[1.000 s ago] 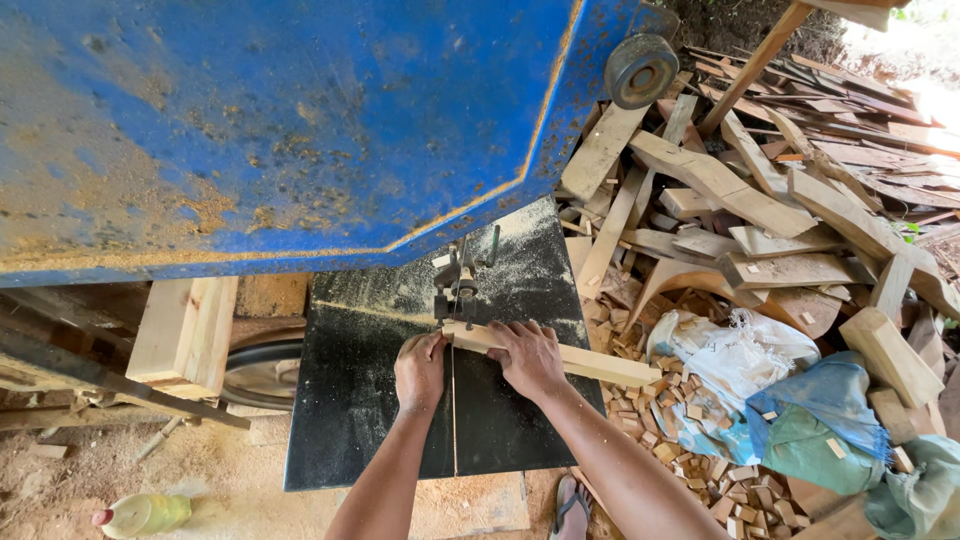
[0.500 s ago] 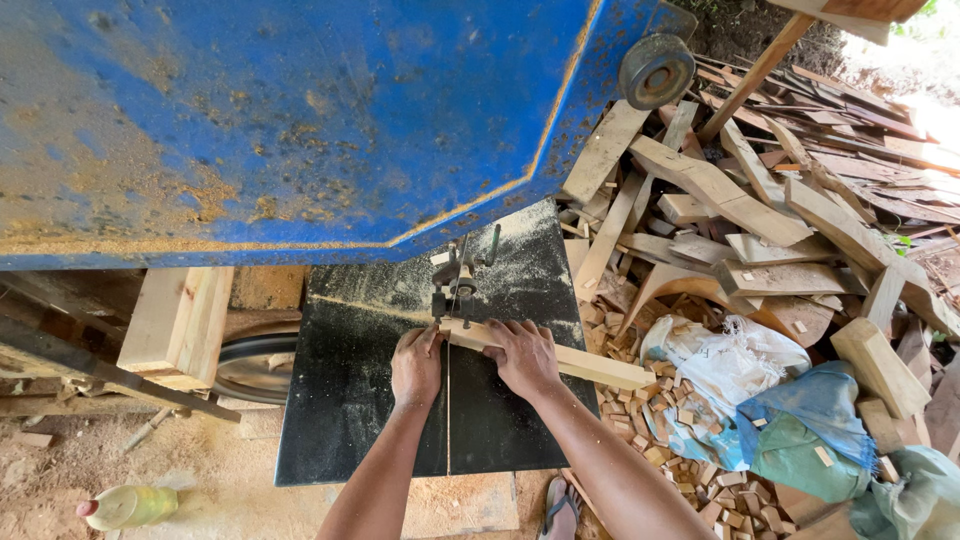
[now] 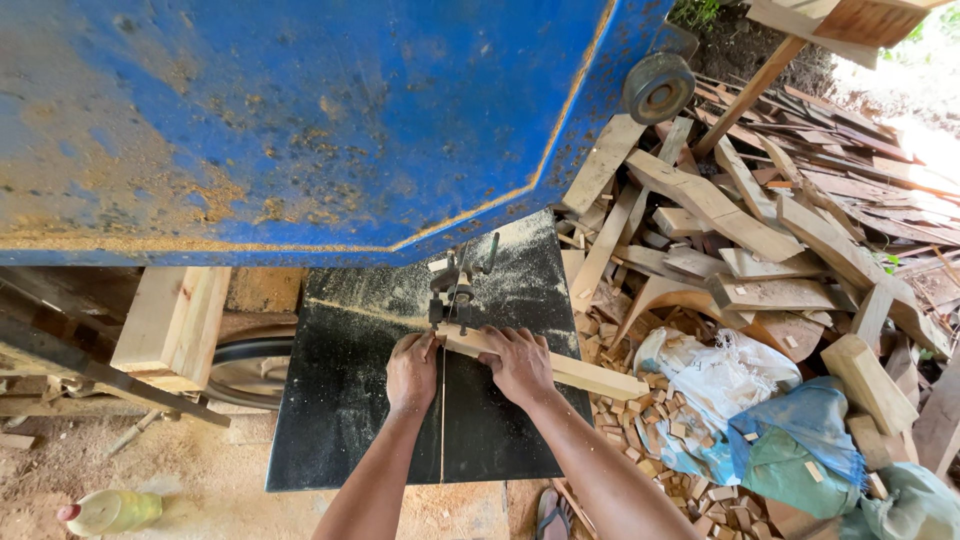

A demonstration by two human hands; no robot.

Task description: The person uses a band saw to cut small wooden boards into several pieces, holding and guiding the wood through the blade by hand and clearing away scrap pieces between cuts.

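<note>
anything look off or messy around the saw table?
Yes. Pale sawdust coats the far end of the black saw table, and the big blue machine cover is dusted and scuffed. Wood offcuts lie heaped at right. Both hands, left hand and right hand, press the pale wooden strip right beside the blade guide.

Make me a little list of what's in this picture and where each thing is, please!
Left hand: pressing on the end of the wooden strip
Right hand: flat on the same strip, beside the left
Strip: lies across the black saw table, sticking out over its right edge
Blade guide: just above the hands
Machine cover: big, blue, dusty
Right side: pile of wood scraps, white and blue sacks
Bottom left: yellow bottle on the ground
</note>
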